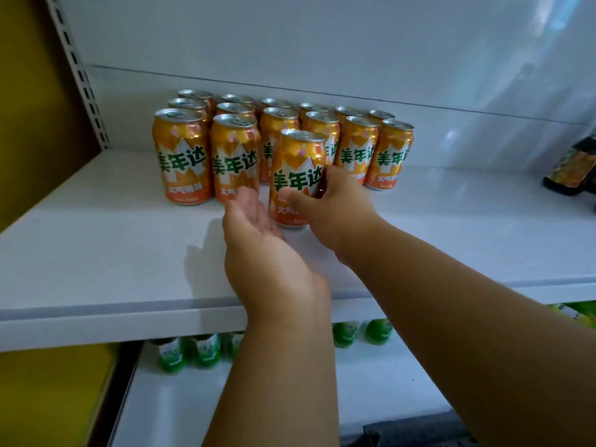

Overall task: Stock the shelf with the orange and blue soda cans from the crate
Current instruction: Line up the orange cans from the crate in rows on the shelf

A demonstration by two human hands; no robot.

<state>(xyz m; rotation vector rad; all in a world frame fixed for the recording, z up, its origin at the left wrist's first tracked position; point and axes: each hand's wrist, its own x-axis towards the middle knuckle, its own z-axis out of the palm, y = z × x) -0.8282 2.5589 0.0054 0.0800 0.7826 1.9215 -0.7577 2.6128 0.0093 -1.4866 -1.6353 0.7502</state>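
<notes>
An orange soda can [298,162] with green lettering stands upright on the white shelf [96,253], in front of the third column of cans. My right hand [332,208] is wrapped around its lower right side. My left hand [258,240] hovers open just left of the can, palm turned toward it, fingers apart and empty. Behind stand several more orange cans [182,156] in neat rows near the shelf's back wall. No blue cans and no crate are in view.
A dark packaged item [569,175] lies at the shelf's far right. Green bottles [190,350] line the lower shelf under the front lip. A perforated upright post [80,72] and a yellow wall bound the left side.
</notes>
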